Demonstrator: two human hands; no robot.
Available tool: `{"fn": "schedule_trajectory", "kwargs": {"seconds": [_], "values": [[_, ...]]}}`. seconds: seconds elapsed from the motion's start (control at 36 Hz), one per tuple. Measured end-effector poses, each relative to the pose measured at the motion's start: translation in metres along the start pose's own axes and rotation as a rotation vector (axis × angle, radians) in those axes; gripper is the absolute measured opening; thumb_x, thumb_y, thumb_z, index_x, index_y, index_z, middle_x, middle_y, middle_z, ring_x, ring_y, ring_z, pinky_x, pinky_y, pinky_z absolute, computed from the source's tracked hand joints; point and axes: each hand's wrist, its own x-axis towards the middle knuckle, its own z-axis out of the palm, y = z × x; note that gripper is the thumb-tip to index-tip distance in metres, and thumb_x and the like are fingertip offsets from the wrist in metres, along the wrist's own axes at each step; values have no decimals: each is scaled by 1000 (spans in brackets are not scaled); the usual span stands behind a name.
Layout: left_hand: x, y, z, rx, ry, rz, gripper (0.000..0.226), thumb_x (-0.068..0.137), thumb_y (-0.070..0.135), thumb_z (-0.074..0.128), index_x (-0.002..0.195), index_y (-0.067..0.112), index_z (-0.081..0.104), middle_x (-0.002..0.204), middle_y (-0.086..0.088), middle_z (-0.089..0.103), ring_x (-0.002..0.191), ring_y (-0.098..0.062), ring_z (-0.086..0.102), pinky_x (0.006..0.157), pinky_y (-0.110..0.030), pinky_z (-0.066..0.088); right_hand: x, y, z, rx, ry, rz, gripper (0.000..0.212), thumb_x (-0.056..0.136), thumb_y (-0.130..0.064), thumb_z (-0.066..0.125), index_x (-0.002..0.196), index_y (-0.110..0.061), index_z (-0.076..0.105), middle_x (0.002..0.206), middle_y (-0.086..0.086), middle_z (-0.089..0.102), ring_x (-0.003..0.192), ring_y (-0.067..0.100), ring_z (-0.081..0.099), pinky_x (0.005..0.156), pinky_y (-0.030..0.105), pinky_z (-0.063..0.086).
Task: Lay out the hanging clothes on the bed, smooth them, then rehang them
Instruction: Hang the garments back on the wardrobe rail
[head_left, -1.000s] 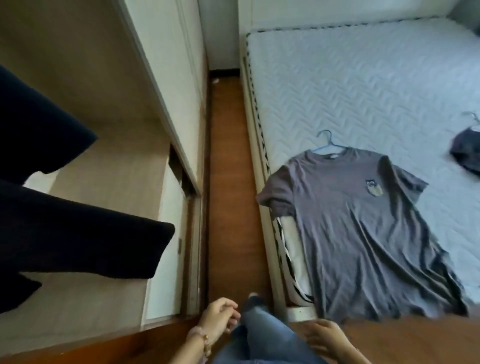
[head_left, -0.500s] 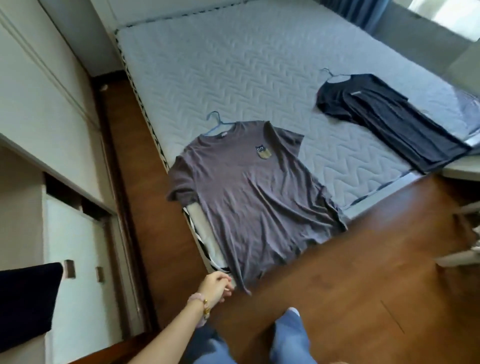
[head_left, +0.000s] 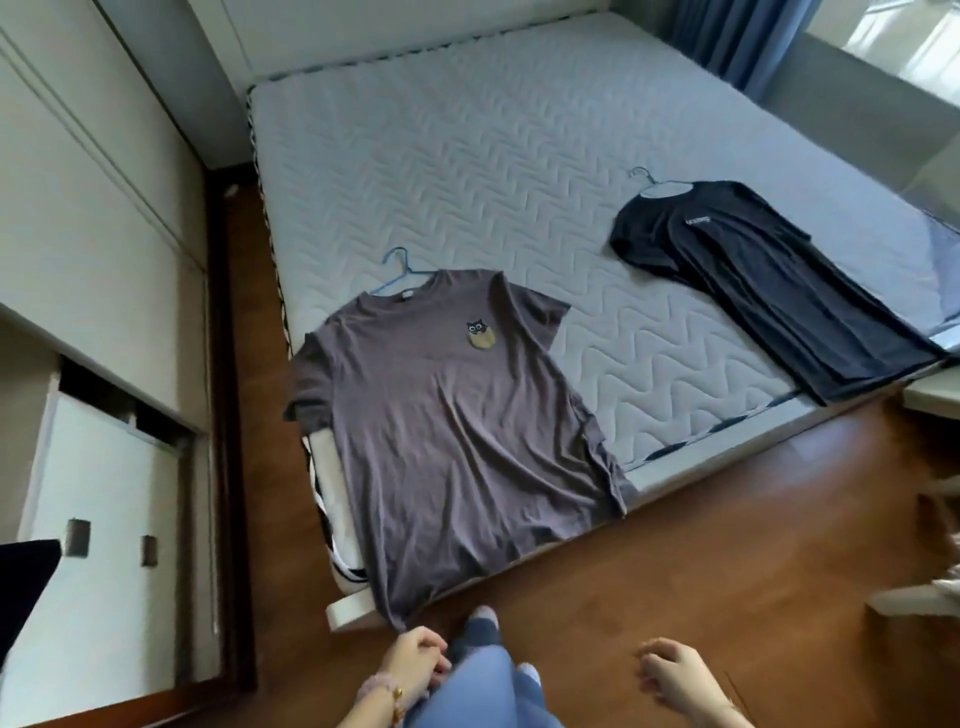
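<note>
Two T-shirts lie spread on the bed (head_left: 467, 156), whose quilted grey mattress carries nothing else. The grey T-shirt (head_left: 452, 441), with a small owl patch on the chest, lies at the near left corner. Its blue hanger (head_left: 399, 266) is still in the neck. One sleeve hangs over the side of the mattress and the lower part drapes over the foot of the bed toward the wooden floor (head_left: 701, 545). The dark navy T-shirt (head_left: 769, 296) lies well apart on the right, also on a blue hanger (head_left: 647, 182), with its hem reaching over the foot edge.

Both hands are low in the view and hold nothing. The left hand (head_left: 415, 662), with a bracelet (head_left: 382, 693) at the wrist, has loosely curled fingers just below the grey shirt's hem corner; whether it touches the cloth I cannot tell. The right hand (head_left: 675, 675) hangs with relaxed, slightly bent fingers over the floor.

On the left stands a white wardrobe (head_left: 78, 218). Its open lower section shows white drawers (head_left: 109, 519) with cut-out grips, and a dark garment (head_left: 21, 587) is cut off by the frame edge.
</note>
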Motion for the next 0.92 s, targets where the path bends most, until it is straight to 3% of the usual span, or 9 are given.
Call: {"fn": "schedule_trajectory", "kwargs": {"seconds": [0.17,0.31,0.42,0.5,0.58,0.67,0.75,0.83,0.92], "values": [[21,16,-6,-124,52,-78,16,91,5,47,81,6,59,67,-9,65,48,-16,57,43,-18,43,43,-76,-12,-13,-59,-127,24,84,5,49,76,-9,67,55,5,60,50,18,51,44,17,35],[62,31,-12,-325,50,-91,17,89,-7,49,76,-1,58,62,-20,61,55,-26,58,60,-30,48,92,-146,-26,-60,-107,-234,24,84,5,51,78,-11,68,57,3,62,52,17,52,47,19,39],[112,52,-18,-342,41,-149,17,89,-15,46,80,-5,57,65,-24,61,54,-28,61,57,-31,50,136,-206,-36,-14,-146,-197,19,86,9,47,84,-1,63,57,10,61,51,20,51,46,20,36],[134,86,-19,-315,91,-245,19,90,-6,49,81,8,57,69,-10,61,55,-16,59,55,-22,48,166,-252,-42,-28,-166,-192,19,85,10,49,82,-2,63,59,11,62,51,20,51,50,22,36],[154,135,-34,-256,202,-189,23,87,-3,49,73,12,60,57,-1,63,49,-14,56,43,-14,42,194,-300,-45,-83,-171,-231,20,84,10,53,77,-6,64,59,9,61,55,21,52,56,25,40],[183,179,-59,-220,299,-129,27,85,-4,46,71,14,60,58,1,64,48,-13,55,36,-12,36,224,-345,-42,-129,-198,-290,13,81,8,58,82,-4,64,54,3,61,57,21,52,61,28,43],[216,220,-91,-163,313,-50,25,88,-1,47,78,20,58,69,5,67,65,-18,62,48,-16,39,255,-386,-32,-247,-227,-342,14,77,-1,61,87,-11,67,72,7,67,69,22,58,68,30,44],[252,261,-129,-75,368,17,21,90,6,50,81,24,56,87,-2,71,86,-21,66,73,-24,46,292,-426,-16,-405,-208,-413,17,83,-9,59,91,-22,67,87,0,69,83,18,63,78,31,48],[296,295,-164,-6,441,64,16,92,10,49,97,17,62,104,-4,71,101,-21,64,84,-25,45,335,-474,2,-542,-172,-501,17,85,-14,58,99,-21,65,94,-3,70,88,17,63,81,29,48]]}}
